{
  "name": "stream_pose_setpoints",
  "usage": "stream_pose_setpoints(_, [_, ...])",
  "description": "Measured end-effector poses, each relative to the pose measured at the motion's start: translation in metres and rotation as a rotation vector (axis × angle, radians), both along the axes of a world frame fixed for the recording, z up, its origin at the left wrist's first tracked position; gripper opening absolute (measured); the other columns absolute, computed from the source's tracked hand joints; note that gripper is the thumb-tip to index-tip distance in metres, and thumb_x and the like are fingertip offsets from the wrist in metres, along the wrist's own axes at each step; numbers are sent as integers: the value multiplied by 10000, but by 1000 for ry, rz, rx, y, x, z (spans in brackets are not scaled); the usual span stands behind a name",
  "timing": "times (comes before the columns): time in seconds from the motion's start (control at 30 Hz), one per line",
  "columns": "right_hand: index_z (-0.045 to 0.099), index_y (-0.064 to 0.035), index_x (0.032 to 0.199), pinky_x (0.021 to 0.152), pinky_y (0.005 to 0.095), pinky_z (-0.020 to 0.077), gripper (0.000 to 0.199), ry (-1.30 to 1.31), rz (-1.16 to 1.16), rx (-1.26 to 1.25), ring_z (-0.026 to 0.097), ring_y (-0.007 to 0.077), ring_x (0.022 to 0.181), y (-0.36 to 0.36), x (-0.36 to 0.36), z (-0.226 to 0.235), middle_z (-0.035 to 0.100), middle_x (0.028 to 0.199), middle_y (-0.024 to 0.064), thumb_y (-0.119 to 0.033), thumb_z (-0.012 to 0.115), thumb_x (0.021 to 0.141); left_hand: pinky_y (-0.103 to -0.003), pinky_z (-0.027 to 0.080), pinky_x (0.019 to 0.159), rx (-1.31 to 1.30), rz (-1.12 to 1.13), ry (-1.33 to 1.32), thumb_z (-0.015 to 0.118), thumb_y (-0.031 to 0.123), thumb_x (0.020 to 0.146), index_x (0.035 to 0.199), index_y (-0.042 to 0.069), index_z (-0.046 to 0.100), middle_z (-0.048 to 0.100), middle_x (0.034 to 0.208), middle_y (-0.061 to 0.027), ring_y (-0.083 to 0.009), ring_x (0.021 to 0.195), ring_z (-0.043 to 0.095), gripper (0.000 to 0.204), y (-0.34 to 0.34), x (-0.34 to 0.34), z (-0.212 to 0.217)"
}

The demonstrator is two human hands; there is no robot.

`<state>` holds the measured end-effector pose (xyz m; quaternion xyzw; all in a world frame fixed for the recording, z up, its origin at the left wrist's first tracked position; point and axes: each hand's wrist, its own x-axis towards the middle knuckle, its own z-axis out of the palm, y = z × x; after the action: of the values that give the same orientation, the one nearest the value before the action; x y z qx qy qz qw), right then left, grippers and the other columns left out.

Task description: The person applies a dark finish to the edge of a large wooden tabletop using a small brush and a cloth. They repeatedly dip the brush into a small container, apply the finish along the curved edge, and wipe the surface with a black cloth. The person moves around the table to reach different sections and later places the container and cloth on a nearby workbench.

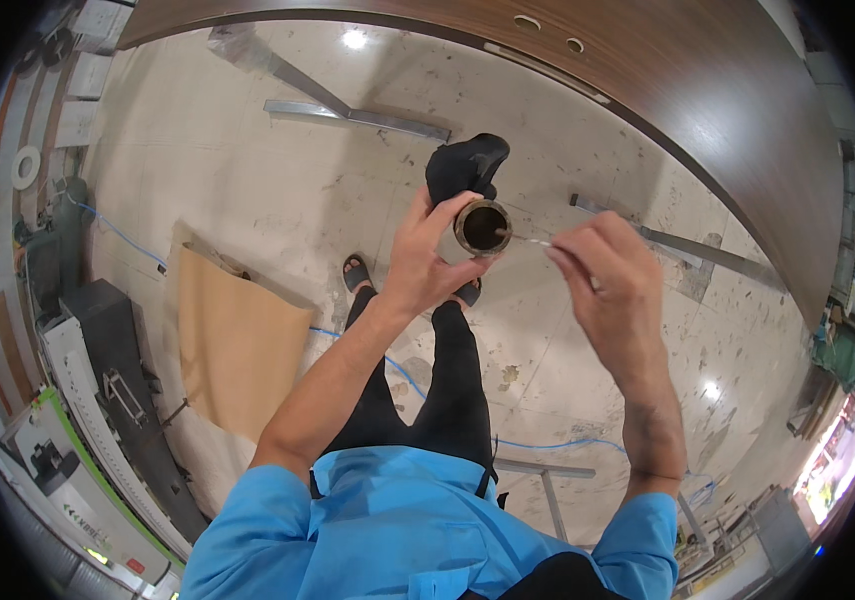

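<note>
My left hand [426, 258] is wrapped round the side of an open round can [462, 243], its mouth turned up toward me. The can's rim is brownish and stained, and its inside is dark. To the right of it, my right hand [610, 285] has its fingers pinched on a thin stick [536, 240]. The stick's far end reaches over the can's mouth; how deep it goes I cannot tell. Just beyond the can is a black rounded object [456, 168], whose kind I cannot make out.
A brown wood-grain tabletop [648, 60] spans the far side, with metal legs [358, 115] below. Brown sheet material [238, 335] lies on the floor at left, near a blue cable [403, 372]. Long machine parts [113, 390] stand at the left edge. The tiled floor is stained.
</note>
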<state>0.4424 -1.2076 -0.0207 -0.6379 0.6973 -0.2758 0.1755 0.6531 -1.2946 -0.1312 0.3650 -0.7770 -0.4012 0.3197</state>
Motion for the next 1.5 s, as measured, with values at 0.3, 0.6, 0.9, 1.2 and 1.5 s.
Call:
stream_pose_setpoints(0.3, [678,-60,899,726,409,536,131,373,99,152,635,273,949,-29,60,-30,576,924,83,-37,722,778,-417,570,833,-8,-107,-35,942,95,669,1372,81,646,589,1185,-206,-364,980,676,763,-8,13,-34])
stream_pose_setpoints(0.6, [741,-52,946,676,404,509,89,-222,-292,173,653,278,791,-4,53,-51,632,879,85,-83,799,886,-433,553,872,83,-78,-65,952,114,671,1366,74,650,571,1180,-206,-380,1025,661,759,-17,23,-40])
stream_pose_setpoints(0.9, [704,-62,909,652,399,514,80,-85,-308,-48,646,276,833,4,54,-66,609,879,77,-42,770,870,-389,541,940,43,-114,-68,936,97,710,1299,48,688,687,1157,-137,-310,1104,646,640,-25,7,-28])
stream_pose_setpoints(1.2, [628,-62,860,706,404,534,111,68,-282,5,638,274,886,4,43,-55,576,909,72,-14,710,803,-400,543,921,4,-181,-32,922,81,685,1326,50,676,615,1193,-177,-358,1083,649,688,-31,-10,-27])
stream_pose_setpoints(1.5, [709,-30,920,661,380,509,102,-7,-309,-10,633,271,747,11,30,-62,610,882,87,-10,794,868,-385,549,919,13,-180,-19,929,100,692,1287,43,702,653,1164,-136,-302,1046,677,639,-25,-24,-33])
